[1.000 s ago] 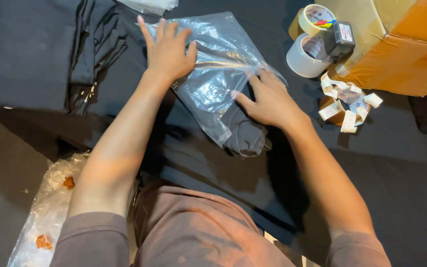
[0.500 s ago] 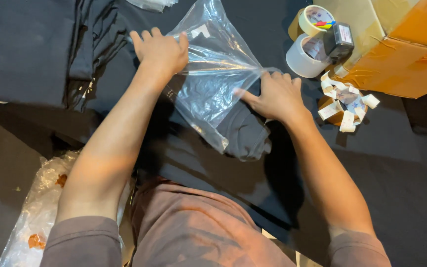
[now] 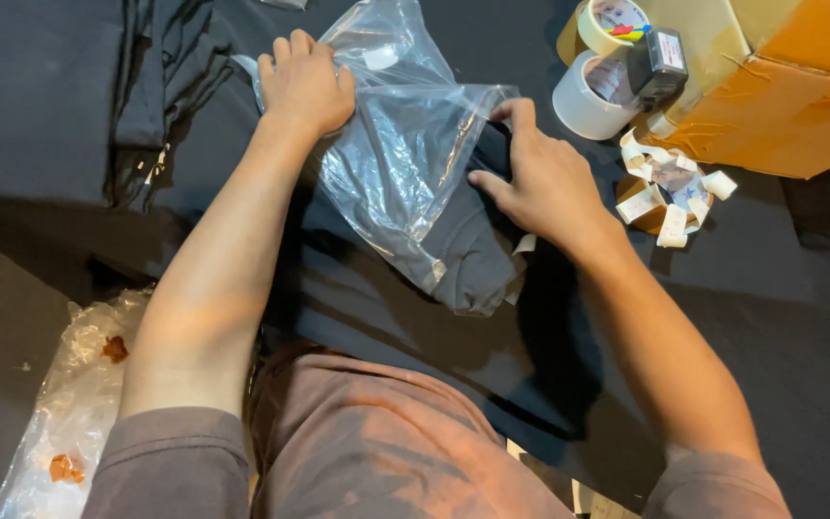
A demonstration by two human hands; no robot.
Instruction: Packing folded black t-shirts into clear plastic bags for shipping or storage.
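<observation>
Head view showed the folded dark grey garment (image 3: 477, 259) lying nearest the person, its near end sticking out of the clear thin plastic bag (image 3: 405, 163), the rest already inside. The right hand (image 3: 540, 183) was pressed on the cloth at the bag's open edge, fingers curled over it, thumb pointing inward. Just beyond and to the left of that grip, the left hand (image 3: 305, 85) was clenched on a bunched fold of the bag's far end. Judging by the film's thinness, a hard shove against the left hand's pull could have split a seam, or the fold could have bunched at the mouth and jammed. Farther right of the right hand stood white tape rolls (image 3: 588, 101), a ring of small paper labels (image 3: 670, 197) and a brown cardboard box (image 3: 780, 86), near enough for an elbow to knock.
</observation>
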